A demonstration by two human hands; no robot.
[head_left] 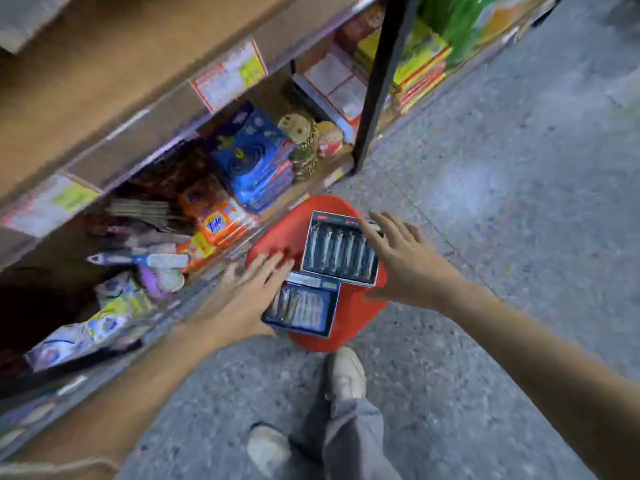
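A red plastic stool (349, 323) stands on the floor beside the shelves. Two open boxes of wrapped sticks lie on its seat: a larger dark box (337, 252) further away and a smaller blue box (303, 304) nearer me. My left hand (239, 299) reaches over the left side of the blue box with its fingers straight, at or just above the box's edge. My right hand (405, 261) is spread, its fingertips at the right edge of the dark box. Neither hand grips anything.
A low shelf (221, 258) on the left holds Tide packs (221, 226), blue coil boxes (252, 161), packets and jars. A black upright post (377, 81) divides the shelving. Grey speckled floor (502, 202) stretches to the right. My shoes (346, 372) stand just behind the stool.
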